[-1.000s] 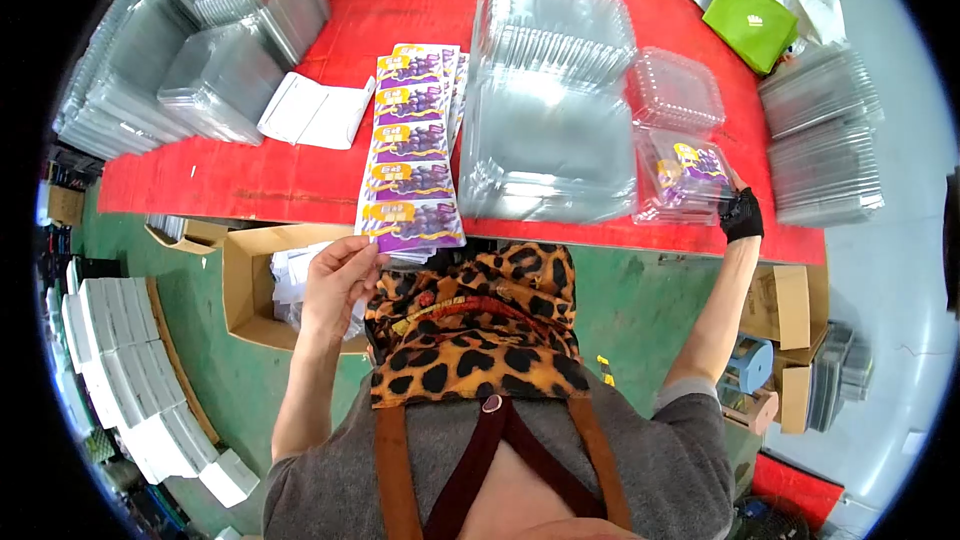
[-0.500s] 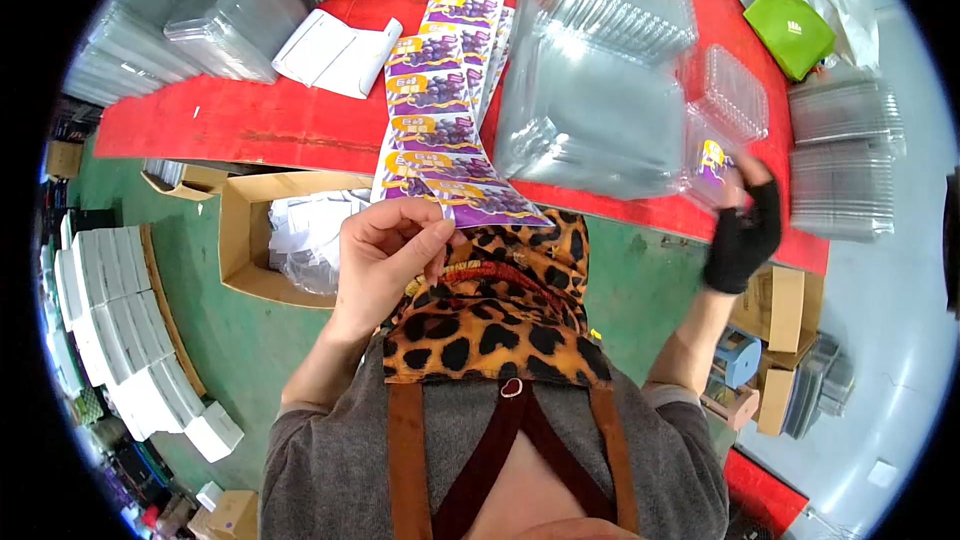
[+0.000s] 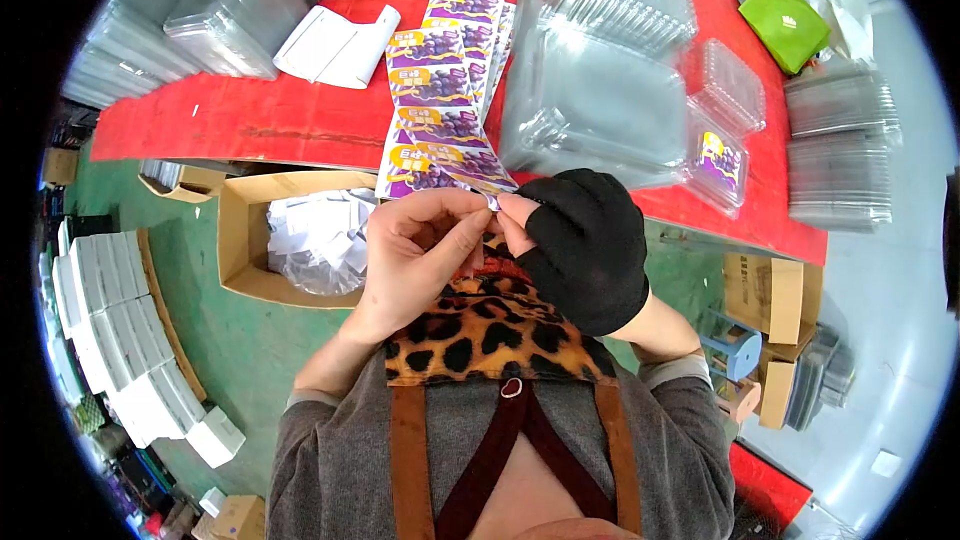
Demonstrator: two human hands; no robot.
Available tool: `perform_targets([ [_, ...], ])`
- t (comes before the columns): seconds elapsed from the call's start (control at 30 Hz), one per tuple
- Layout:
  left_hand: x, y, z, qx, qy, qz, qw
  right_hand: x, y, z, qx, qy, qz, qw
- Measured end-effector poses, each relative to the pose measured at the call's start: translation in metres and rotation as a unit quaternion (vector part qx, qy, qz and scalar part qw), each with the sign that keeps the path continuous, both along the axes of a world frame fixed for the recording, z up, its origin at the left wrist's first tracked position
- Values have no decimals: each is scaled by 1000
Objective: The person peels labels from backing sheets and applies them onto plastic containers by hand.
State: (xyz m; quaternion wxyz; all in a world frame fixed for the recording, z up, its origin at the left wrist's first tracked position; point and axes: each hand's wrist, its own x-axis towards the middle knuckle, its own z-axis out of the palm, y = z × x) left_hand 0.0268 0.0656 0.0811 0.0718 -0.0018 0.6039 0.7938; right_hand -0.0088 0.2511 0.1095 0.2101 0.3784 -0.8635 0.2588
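Note:
My left hand (image 3: 420,250), bare, pinches the near end of a folded strip of grape labels (image 3: 437,123) at the table's front edge. My right hand (image 3: 585,252), in a black fingerless glove, meets it there, thumb and finger closed on the same end of the strip. The labels are purple, yellow and white with grape pictures. What exactly lies between the fingertips is partly hidden. Right of the strip stands a stack of clear plastic boxes (image 3: 590,110). A small clear container (image 3: 717,165) with one grape label on it rests near the right edge.
White paper (image 3: 335,45) lies at the back left beside stacked clear boxes (image 3: 235,10). Another small clear container (image 3: 733,88), a green bag (image 3: 785,25) and clear lids (image 3: 840,155) are on the right. Below the table, a cardboard box (image 3: 245,240) holds white paper scraps.
My right hand has left the small labelled container on the right and come over to the strip beside my left hand. The near end of the strip is now gathered between both hands.

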Motion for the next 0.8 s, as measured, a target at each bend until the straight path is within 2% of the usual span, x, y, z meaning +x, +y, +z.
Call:
perform_targets([
  [0.13, 2, 5, 4, -72, 11, 14, 997, 1, 2, 2, 18, -4, 8, 1000],
  [0.23, 0, 9, 1, -209, 132, 40, 968, 3, 2, 14, 32, -77, -17, 996],
  [0.33, -2, 10, 9, -278, 188, 21, 942, -2, 5, 13, -6, -139, -12, 990],
  [0.43, -3, 10, 7, -276, 212, 17, 937, -9, 12, 9, -65, -214, 13, 975],
  [0.47, -4, 8, 6, -275, 229, 13, 934, -13, 15, 7, -116, -240, 4, 964],
  [0.53, -4, 2, -7, -215, 181, 8, 960, -22, 23, 2, -218, -289, -14, 932],
  [0.57, -3, -3, -15, -184, 157, 5, 970, -28, 31, -2, -276, -340, -16, 899],
  [0.6, -2, -8, -22, -131, 91, -11, 987, -29, 31, 2, -332, -343, -27, 878],
  [0.67, -4, -16, -35, -33, 41, -39, 998, -29, 35, 5, -335, -378, -36, 862],
  [0.73, -8, -17, -18, 47, -16, -90, 995, -27, 28, 4, -273, -312, -25, 910],
  [0.77, -10, -18, -9, 87, -44, -114, 989, -20, 22, 12, -290, -388, -26, 874],
  [0.8, -11, -16, -3, 51, -64, -122, 989, -21, 17, 11, -251, -332, -12, 909],
])
